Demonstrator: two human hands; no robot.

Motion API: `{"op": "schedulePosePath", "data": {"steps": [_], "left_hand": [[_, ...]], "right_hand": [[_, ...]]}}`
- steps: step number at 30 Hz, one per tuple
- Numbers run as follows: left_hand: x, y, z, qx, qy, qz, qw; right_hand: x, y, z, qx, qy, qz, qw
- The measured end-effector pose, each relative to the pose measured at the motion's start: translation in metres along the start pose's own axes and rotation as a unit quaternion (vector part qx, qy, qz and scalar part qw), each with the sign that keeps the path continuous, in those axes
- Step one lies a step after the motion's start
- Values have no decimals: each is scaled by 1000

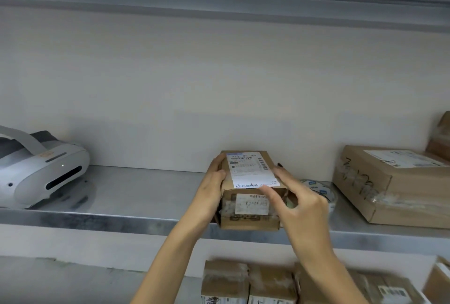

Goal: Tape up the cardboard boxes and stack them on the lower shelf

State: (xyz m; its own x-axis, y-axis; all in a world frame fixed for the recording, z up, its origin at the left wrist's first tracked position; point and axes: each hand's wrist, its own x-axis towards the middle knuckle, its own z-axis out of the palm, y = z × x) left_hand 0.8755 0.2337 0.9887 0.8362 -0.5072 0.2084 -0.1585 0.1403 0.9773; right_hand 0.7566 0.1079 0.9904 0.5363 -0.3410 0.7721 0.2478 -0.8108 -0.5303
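Maybe the top box (248,169) slips off the lower box (250,217): the left hand (211,189) clasps it, while the right hand (300,206), fingers spread, only touches.

The one head-worn wide-angle camera looked forward and slightly down, close to the grey metal shelf board (146,191), squarely facing the pale back wall (219,84). The small brown cardboard box with a white label (250,169) sat mid-frame; forearms (175,255) entered from below.
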Motion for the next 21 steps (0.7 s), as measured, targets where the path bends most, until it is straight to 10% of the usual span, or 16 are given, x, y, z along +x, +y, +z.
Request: {"op": "schedulePosePath", "data": {"steps": [4,13,21], "left_hand": [[-4,-8,0,-79,25,-29,996],[5,13,2,-24,-43,6,999],[14,-10,-6,-62,15,-69,996]], "right_hand": [[-1,-2,-2,124,-12,94,988],[45,-32,8,-41,-233,-153,959],[38,-2,8,-1,-37,-209,977]]}}
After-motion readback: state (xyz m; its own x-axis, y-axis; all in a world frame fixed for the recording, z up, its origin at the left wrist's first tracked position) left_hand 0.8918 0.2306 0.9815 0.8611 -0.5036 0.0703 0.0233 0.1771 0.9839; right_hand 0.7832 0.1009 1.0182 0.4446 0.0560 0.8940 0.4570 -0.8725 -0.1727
